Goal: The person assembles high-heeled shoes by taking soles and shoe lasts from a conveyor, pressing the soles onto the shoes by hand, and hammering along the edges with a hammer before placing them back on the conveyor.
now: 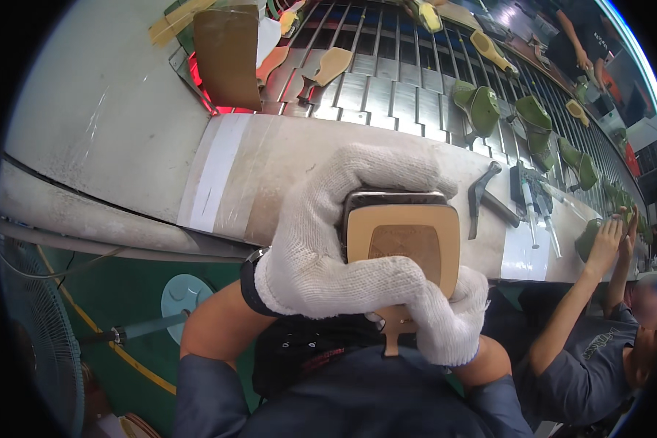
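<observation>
A: Fingers?
B: L hand (310, 226) grasps the sole (365, 226): fingers bent round the far edge, thumb across the face. R hand (452, 321) clasps the lower R side; some fingertips hidden, can't tell how far open.
A: Sole's where?
B: In front of the chest, held over the bench's (270, 160) near edge.
A: Materials?
B: Gloves (288, 244) white, coarse knit. Sole's tan, rounded-square w/ brown patch (416, 244), narrow tail, dark shiny edge behind. Hammer (479, 191) on bench to R, curved metal head.
</observation>
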Demonstrator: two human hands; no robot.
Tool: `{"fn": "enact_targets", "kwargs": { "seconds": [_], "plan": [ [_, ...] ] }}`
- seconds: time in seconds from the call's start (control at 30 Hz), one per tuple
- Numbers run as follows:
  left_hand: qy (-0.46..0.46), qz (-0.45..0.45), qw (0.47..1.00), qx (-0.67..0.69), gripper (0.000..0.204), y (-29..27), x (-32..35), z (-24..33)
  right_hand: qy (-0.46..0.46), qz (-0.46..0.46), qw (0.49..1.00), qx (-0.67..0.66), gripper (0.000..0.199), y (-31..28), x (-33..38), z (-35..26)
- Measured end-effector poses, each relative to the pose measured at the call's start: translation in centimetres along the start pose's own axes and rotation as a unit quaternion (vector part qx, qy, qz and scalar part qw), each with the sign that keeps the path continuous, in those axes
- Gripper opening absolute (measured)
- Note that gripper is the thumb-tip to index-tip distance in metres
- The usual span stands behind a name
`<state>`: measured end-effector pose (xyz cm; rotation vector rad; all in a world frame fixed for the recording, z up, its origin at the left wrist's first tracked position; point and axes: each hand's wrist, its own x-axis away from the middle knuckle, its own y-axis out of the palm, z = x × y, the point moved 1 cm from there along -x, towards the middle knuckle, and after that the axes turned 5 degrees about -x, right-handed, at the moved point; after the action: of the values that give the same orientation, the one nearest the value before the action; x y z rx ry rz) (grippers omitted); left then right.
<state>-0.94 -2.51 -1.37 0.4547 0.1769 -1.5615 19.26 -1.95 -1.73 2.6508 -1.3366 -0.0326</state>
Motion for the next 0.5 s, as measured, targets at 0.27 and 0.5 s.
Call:
{"fn": "enact_targets", "kwargs": {
  "seconds": [0.27, 0.5],
  "plan": [
    [0.071, -0.064, 0.994, -0.059, 0.079, -0.9, 0.0, -0.3, 0.006, 0.006, 1.000, -0.016, 0.029, 0.4, 0.4, -0.1],
    [0.050, -0.059, 0.996, -0.054, 0.080, -1.4, 0.5, -0.2, 0.015, 0.005, 1.000, -0.026, 0.029, 0.9, 0.3, -0.1]
  ]
}}
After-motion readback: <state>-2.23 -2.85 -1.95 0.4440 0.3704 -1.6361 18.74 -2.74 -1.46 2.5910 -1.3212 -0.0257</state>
